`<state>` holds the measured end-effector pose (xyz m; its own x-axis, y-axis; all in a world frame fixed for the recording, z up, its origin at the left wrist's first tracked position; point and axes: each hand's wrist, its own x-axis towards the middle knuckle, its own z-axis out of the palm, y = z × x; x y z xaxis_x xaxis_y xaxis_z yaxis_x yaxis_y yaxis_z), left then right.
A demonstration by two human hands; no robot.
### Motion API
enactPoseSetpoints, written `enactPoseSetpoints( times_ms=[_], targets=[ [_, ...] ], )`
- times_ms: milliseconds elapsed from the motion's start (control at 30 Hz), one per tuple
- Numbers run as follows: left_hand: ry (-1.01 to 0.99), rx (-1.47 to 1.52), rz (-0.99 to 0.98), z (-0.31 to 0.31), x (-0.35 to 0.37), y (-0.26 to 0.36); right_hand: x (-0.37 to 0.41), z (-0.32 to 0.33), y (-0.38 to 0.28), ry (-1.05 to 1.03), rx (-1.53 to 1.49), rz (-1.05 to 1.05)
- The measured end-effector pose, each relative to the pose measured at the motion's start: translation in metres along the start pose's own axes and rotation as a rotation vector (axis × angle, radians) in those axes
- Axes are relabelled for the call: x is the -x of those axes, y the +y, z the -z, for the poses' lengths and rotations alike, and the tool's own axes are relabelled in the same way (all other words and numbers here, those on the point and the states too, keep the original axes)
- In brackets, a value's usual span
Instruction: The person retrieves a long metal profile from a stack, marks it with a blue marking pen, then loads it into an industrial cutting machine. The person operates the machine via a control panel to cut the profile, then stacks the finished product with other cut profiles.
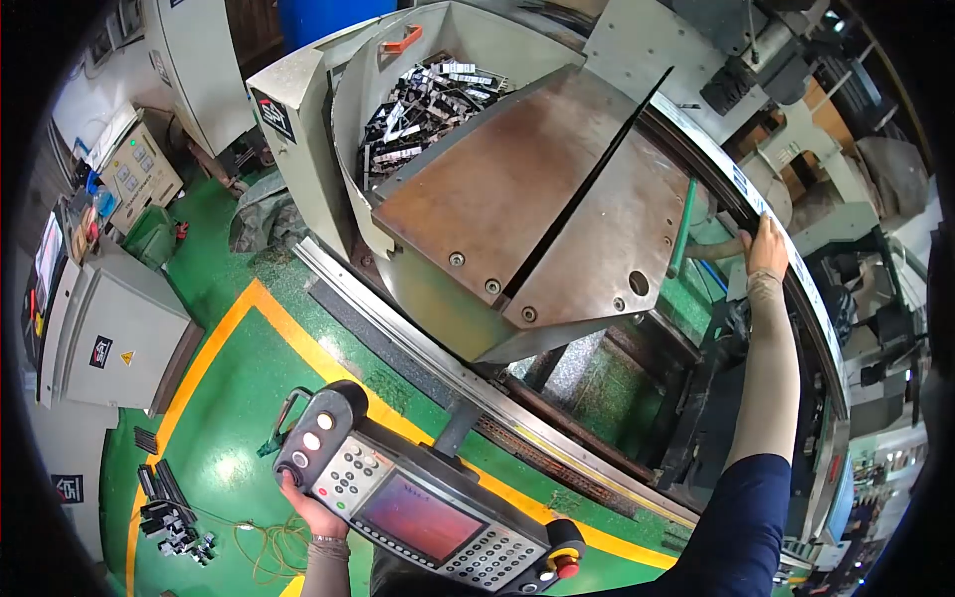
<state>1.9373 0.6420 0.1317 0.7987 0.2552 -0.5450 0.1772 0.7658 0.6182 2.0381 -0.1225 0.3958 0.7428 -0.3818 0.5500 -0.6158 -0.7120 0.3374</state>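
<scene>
My left hand (316,509) is at the left end of a grey control panel (428,497). Its thumb reaches a dark round knob (286,477) there, while the other fingers are partly hidden along the panel's edge. At the right, my right hand (766,249) is closed over the edge of a long profile with a white, blue-marked strip (814,310). Between my hands is a brown metal saw table (557,199) with a long dark slot (592,184) across it. A green bar (682,229) stands at the table's right end, near my right hand.
A bin (343,129) with a heap of metal offcuts (428,104) adjoins the table. A metal rail (398,343) runs along the machine's near side. Dark profile pieces (169,502) and a yellowish cable (269,547) lie on the green floor. A grey cabinet (129,338) stands left.
</scene>
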Motion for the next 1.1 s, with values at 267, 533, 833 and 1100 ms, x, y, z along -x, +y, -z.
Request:
enactPoseSetpoints(
  times_ms=[267, 533, 833, 1100],
  targets=[
    [-0.004, -0.046, -0.015, -0.012, 0.004, 0.000, 0.002, 0.001, -0.009, 0.002, 0.128, -0.002],
    [-0.016, -0.016, 0.001, -0.010, 0.003, -0.003, 0.000, 0.000, -0.020, 0.126, 0.091, -0.009],
    [-0.010, -0.007, 0.063, -0.011, 0.004, 0.001, -0.003, 0.008, -0.022, 0.050, 0.053, -0.072],
    [-0.052, 0.031, 0.071, -0.001, -0.003, -0.004, -0.003, 0.007, -0.018, 0.069, 0.061, -0.076]
  ],
)
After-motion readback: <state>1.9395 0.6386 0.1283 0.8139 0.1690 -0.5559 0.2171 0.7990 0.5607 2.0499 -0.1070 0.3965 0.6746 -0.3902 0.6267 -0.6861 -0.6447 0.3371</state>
